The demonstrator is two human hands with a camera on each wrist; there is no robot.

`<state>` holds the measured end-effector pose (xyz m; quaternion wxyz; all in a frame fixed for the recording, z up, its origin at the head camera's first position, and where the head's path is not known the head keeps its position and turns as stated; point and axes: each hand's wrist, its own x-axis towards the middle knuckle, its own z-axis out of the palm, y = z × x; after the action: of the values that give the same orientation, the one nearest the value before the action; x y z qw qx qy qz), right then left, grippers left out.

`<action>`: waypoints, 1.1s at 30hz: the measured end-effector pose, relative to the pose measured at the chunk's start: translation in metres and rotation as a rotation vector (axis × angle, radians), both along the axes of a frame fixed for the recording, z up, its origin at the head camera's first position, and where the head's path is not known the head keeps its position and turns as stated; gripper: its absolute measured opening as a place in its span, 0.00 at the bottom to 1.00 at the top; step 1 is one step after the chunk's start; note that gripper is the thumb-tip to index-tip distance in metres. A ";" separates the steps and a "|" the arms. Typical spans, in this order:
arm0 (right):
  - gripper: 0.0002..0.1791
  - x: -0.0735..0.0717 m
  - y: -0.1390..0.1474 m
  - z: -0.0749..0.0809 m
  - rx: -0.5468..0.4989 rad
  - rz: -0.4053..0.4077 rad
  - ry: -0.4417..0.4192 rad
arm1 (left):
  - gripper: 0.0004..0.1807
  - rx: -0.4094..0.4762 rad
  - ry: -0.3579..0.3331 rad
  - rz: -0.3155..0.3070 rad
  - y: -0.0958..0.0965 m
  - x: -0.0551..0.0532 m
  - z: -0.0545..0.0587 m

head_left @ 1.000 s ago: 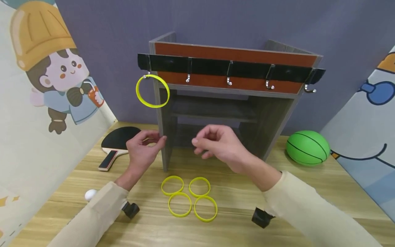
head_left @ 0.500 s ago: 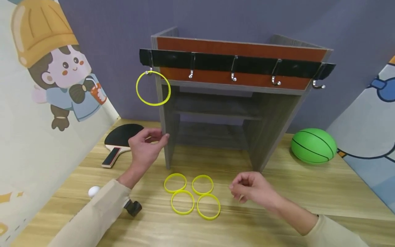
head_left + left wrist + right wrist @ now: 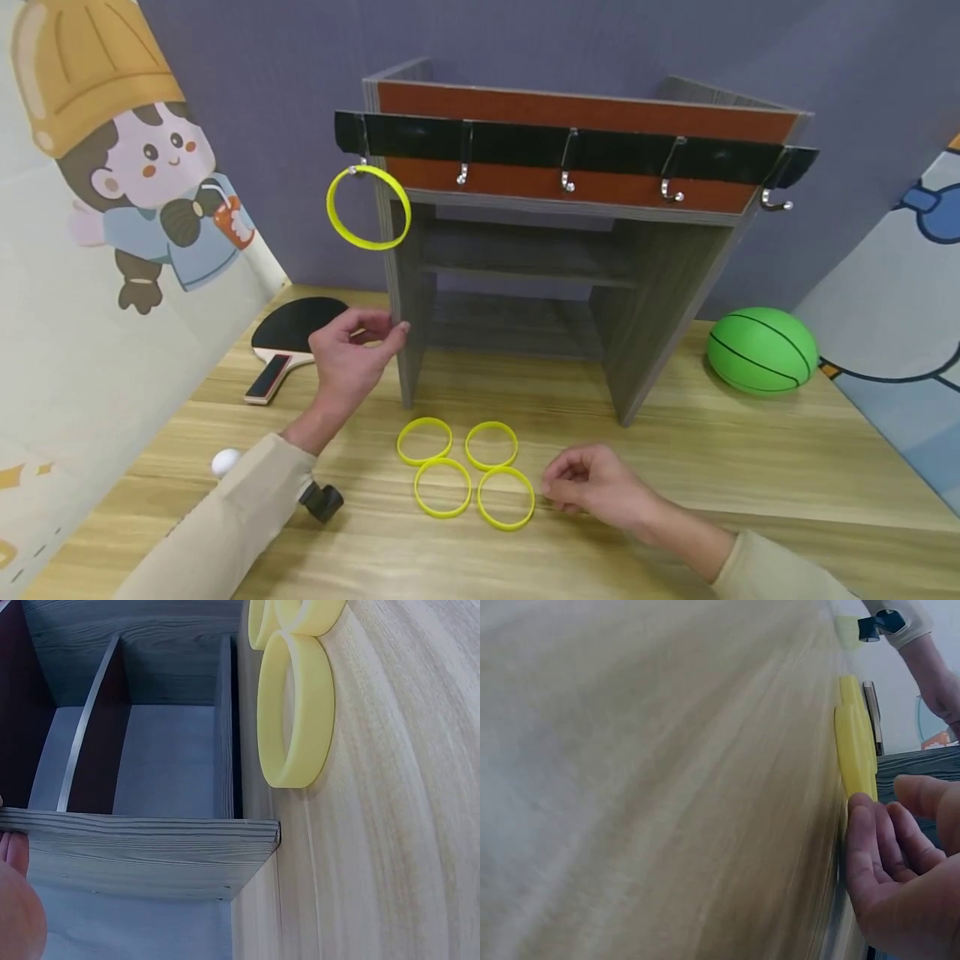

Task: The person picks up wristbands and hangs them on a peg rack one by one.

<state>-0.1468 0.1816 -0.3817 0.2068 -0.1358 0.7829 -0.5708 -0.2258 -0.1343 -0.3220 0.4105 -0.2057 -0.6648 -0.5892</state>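
Observation:
At the left my left hand [image 3: 351, 352] pinches the front edge of the grey wooden shelf's side panel [image 3: 405, 367], thumb on the inner side. My right hand [image 3: 596, 487] hovers low over the table, just right of the nearest yellow ring; nothing is between thumb and loosely bent fingers. Several yellow rings [image 3: 506, 527] lie flat in two rows in front of the shelf. Another yellow ring [image 3: 369, 243] hangs from the leftmost hook. In the right wrist view, the fingertips reach the edge of the yellow rings [image 3: 853, 746]; whether they touch cannot be told.
A black rail [image 3: 517, 146] with several silver hooks [image 3: 567, 183] crosses the shelf's top. A table tennis bat [image 3: 296, 329] and a white ball [image 3: 225, 462] lie left on the wooden table [image 3: 420, 558]. A green ball [image 3: 762, 350] sits at the right.
My right hand has dropped from in front of the shelf to the table, then moved slightly left to the rings. The left hand keeps its place on the panel.

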 end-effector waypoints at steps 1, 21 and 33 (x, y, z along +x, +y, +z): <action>0.10 -0.001 -0.001 -0.001 -0.001 0.008 0.007 | 0.07 -0.001 0.002 -0.002 0.000 0.000 0.001; 0.10 -0.007 -0.023 -0.014 0.035 -0.049 0.077 | 0.08 -0.026 -0.004 -0.028 -0.001 0.008 0.003; 0.09 -0.007 -0.024 -0.011 0.070 -0.064 0.114 | 0.08 -0.034 -0.014 -0.046 -0.005 0.008 0.002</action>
<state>-0.1534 0.1577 -0.3932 0.1482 -0.1356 0.8169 -0.5406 -0.2174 -0.1394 -0.3200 0.3883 -0.2239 -0.6728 -0.5886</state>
